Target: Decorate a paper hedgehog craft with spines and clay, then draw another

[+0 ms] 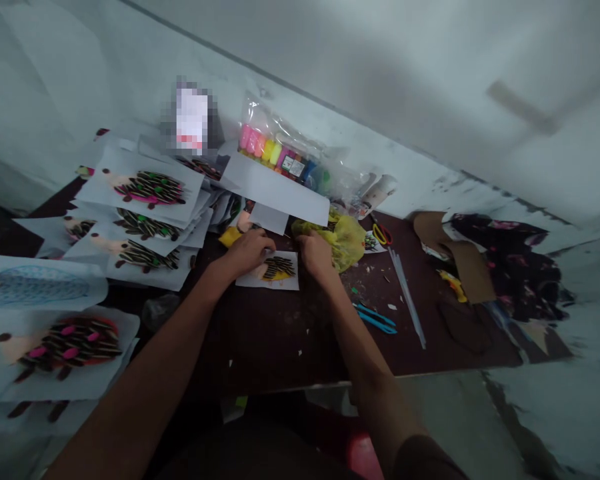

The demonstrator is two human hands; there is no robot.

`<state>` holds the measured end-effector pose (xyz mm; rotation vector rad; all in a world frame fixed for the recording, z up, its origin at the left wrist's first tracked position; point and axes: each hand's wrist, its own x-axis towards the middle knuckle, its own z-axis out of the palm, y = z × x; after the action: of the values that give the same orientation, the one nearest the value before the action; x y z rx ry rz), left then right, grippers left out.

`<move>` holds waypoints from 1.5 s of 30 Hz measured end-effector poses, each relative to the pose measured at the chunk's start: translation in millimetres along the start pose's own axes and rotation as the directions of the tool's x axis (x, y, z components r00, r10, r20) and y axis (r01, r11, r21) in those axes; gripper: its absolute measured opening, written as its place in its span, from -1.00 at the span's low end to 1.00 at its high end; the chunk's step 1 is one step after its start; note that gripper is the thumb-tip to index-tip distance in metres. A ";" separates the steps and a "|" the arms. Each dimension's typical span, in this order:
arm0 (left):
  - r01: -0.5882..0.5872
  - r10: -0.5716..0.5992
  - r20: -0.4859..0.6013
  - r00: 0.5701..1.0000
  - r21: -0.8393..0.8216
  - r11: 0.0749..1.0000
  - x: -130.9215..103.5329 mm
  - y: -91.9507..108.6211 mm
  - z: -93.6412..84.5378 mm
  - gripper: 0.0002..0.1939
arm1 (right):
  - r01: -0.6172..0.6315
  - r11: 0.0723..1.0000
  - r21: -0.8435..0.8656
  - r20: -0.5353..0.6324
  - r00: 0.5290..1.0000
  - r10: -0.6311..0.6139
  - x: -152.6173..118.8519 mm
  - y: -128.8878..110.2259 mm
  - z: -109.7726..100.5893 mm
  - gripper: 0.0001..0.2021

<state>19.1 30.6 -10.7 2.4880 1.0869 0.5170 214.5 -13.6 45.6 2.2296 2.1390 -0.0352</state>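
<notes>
The bench [280, 340] shows a stretch of bare dark top between the small card [243, 279] and its front edge, dotted with white scraps. To the left, paper pictures [193, 220] crowd the left end; along the back edge by the wall sits a clear bag of coloured bottles [275, 150]. Right of the card, the blue tool [375, 319] and long pale sticks [409, 300] narrow the room. The card lies flat near mid-bench, white, with a hedgehog of pale face and dark strips over a yellow body. The left hand [250, 252] is at its upper left; the right hand [316, 253] is by its upper right corner, fingers against the yellow plastic bag [347, 241]. Whether either grip is apart or together, I cannot tell
</notes>
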 end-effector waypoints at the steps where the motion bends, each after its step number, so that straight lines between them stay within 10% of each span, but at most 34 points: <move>1: 0.003 -0.003 -0.004 1.000 0.001 1.000 0.2 -0.3 0.7 -0.63 | -0.002 1.000 -0.015 0.004 1.000 0.002 1.2 0.6 -0.2 -0.61; 36: -0.008 0.008 0.028 1.000 -0.002 1.000 1.0 -0.6 -2.2 -0.64 | 0.070 0.960 0.272 -0.136 0.990 -0.034 1.0 15.1 8.4 -0.79; 45: -0.027 0.027 -0.004 1.000 0.004 1.000 1.6 -3.0 1.4 -0.65 | 0.128 0.987 0.101 -0.093 0.989 -0.119 0.4 1.3 0.0 -0.77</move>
<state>18.9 33.5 -13.0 2.5086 1.0584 0.5287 215.8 -13.2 45.5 2.1889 2.3735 -0.0602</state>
